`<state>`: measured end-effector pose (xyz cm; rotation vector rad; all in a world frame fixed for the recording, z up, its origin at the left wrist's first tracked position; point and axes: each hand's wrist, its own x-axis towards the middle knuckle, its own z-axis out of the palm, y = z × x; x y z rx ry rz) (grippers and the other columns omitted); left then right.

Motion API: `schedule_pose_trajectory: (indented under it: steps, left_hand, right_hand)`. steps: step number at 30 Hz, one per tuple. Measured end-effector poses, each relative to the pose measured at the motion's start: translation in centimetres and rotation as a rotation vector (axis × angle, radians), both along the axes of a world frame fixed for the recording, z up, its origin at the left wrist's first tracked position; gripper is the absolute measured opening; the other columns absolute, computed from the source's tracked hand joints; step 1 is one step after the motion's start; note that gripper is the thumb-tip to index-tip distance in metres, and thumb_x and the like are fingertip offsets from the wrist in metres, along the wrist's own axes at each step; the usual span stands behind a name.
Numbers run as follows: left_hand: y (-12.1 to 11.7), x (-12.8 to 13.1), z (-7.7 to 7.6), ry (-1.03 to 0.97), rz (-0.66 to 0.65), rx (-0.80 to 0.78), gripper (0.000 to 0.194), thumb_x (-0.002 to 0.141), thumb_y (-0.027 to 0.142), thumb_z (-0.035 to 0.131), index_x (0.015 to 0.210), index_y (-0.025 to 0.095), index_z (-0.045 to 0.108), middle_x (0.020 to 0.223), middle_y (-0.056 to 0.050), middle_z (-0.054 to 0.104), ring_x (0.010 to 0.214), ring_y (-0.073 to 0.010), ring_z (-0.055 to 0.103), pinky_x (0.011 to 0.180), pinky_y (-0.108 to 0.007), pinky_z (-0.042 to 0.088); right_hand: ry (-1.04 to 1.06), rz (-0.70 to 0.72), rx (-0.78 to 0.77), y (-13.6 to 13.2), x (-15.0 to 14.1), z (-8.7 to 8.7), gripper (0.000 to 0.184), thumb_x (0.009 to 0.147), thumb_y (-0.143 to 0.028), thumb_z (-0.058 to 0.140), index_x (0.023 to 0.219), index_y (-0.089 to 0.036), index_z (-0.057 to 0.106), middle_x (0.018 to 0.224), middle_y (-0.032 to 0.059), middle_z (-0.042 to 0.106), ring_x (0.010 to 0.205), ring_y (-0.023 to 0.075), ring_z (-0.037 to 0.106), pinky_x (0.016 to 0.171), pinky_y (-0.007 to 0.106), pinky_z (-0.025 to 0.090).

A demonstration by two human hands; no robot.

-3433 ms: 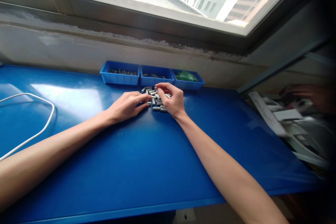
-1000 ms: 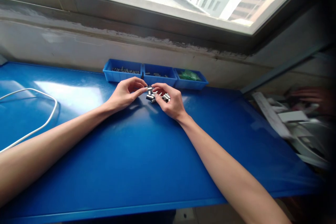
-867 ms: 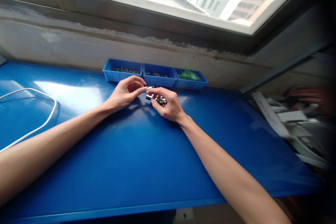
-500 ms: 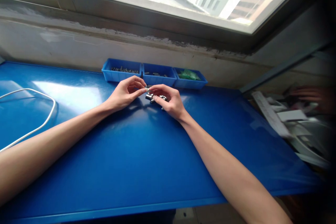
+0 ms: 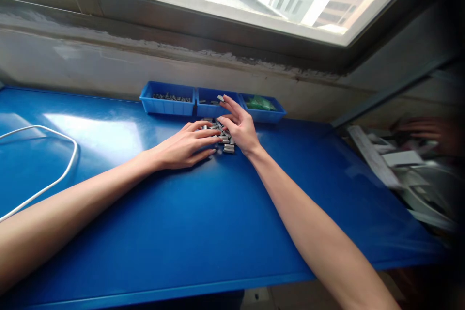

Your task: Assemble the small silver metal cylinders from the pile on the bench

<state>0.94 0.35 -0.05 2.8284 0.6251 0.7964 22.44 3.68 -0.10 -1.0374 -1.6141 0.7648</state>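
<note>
Loose at the right grip (image 5: 241, 128), with thumb and fingers parted and a small metal piece (image 5: 221, 99) right at the fingertips, in front of the middle bin (image 5: 204, 110); impossible to tell whether touched or free. Spread palm down at the left grip (image 5: 189, 145), over a heap of metal pieces (image 5: 228, 148) on the blue bench (image 5: 218, 213), closed on nothing visible. Hidden in part beneath the left fingers and behind the right thumb, hence hard to count in that heap. Screened too, by the right fingers, at one stretch of the middle bin. Just beside it, a left bin (image 5: 167, 107) of metal parts too small to make out, and a right bin (image 5: 267, 115) with something green (image 5: 260, 103), blurred. Well apart at left, a white cable (image 5: 75, 147), cut off by the edge. At far right, smeared clutter (image 5: 417, 174) fading into darkness. Behind everything, a scuffed wall (image 5: 109, 68) below a window (image 5: 218, 19).
</note>
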Motion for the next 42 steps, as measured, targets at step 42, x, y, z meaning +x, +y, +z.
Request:
schedule_pose_trajectory:
  steps: [42]
  left_hand:
    - [1.4, -1.0, 0.5, -0.675, 0.215, -0.794, 0.060, 0.077, 0.051, 0.083, 0.123, 0.016, 0.067, 0.092, -0.009, 0.078, 0.086, -0.0233, 0.075, 0.081, -0.032, 0.058]
  right_hand:
    - [-0.217, -0.015, 0.221, -3.4, -1.0, 0.5, 0.025, 0.086, -0.022, 0.061, 0.109, -0.023, 0.072, 0.106, 0.0048, 0.078, 0.085, 0.0196, 0.072, 0.079, 0.034, 0.059]
